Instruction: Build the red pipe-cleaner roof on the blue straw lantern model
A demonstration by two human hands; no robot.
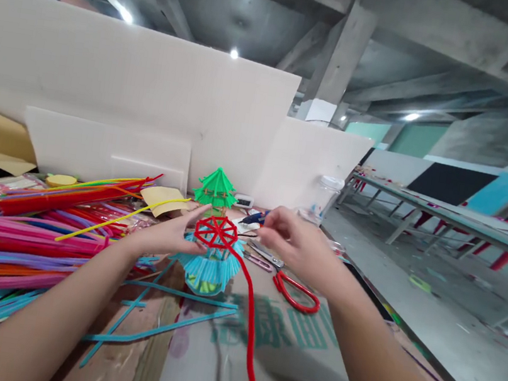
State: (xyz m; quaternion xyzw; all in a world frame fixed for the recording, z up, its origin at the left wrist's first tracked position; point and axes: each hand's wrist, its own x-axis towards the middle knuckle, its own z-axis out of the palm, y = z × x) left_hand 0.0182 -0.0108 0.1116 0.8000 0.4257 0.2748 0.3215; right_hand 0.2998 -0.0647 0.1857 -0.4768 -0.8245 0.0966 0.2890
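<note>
A red eight-sided wheel of pipe cleaners (216,232) has spokes and a long red tail (251,308) running down toward me. My left hand (176,230) grips the wheel's left edge between thumb and fingers. My right hand (291,242) is to the right of the wheel with its fingers pinched. A thin dark strand (247,235) reaches from near its fingertips toward the wheel; what the pinch holds is unclear. Beside these fingers is a dark blue pointed tool (253,218). Behind the wheel stands a model with a green tiered roof (217,187) and a light blue fringed skirt (208,273).
Many coloured pipe cleaners (27,239) are heaped at left. Loose light blue strips (161,328) lie in front of the model. Red-handled scissors (298,294) rest at right, near a clear jar (327,195). White boards (131,83) rise behind the table.
</note>
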